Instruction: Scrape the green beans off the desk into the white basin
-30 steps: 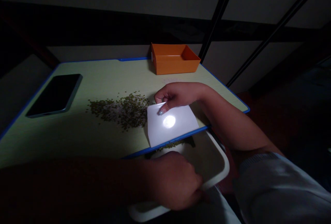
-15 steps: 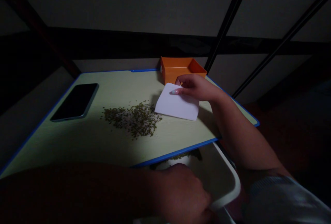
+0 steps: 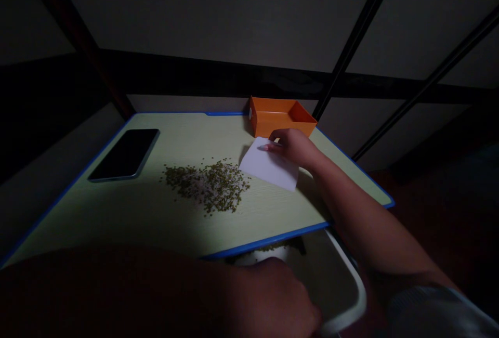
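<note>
Across the middle of the view stretches the pale table (image 3: 187, 130), its near side trimmed by a blue edge (image 3: 268, 242). Below that edge, partly hidden beneath it, is a white tub (image 3: 360, 296) with green bits (image 3: 268, 248) inside. The left hand (image 3: 278, 299) is beside the tub; its fingers are hidden, so I cannot tell whether its grip is closed on anything. At the table's far right is an orange box (image 3: 280, 129); at the left lies a dark phone (image 3: 127, 154). The right hand (image 3: 294, 145), near the box, has its grip clamped on a tilted white card (image 3: 268, 166). The card's left corner is just beside a loose spread of small seeds (image 3: 218, 182) mid-table; contact is hard to judge.

The step looks like sweeping, with the card between strokes. A fresh stroke seems to call for the card behind the seeds, its bottom edge flat, drawn towards the tub. Bare table separates seeds from phone and from the blue edge, while the box leaves less room behind the right hand.
</note>
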Demonstrator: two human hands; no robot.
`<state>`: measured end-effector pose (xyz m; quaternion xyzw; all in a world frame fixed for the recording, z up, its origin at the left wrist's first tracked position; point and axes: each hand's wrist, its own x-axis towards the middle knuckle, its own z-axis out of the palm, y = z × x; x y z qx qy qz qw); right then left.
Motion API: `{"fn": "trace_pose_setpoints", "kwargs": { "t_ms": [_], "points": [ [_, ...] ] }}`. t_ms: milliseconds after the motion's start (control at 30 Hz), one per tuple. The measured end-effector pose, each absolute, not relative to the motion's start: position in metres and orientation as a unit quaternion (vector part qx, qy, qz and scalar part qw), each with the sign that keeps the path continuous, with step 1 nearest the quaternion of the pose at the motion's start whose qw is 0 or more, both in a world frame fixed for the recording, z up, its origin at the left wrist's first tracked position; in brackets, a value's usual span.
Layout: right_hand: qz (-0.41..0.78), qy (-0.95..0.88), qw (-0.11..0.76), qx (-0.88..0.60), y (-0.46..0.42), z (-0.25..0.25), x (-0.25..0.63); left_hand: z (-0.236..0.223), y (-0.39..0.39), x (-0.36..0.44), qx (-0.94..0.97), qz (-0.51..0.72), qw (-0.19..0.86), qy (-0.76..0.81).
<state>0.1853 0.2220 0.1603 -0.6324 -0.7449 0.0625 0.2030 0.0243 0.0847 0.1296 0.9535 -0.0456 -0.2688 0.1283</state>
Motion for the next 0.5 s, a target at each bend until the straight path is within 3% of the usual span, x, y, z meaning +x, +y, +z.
{"fn": "trace_pose_setpoints", "kwargs": {
  "t_ms": [500],
  "points": [
    [0.243, -0.808, 0.256, -0.471, 0.221, 0.161, 0.192, 0.125, 0.084, 0.023, 0.960, -0.245, 0.128, -0.051]
  ]
}}
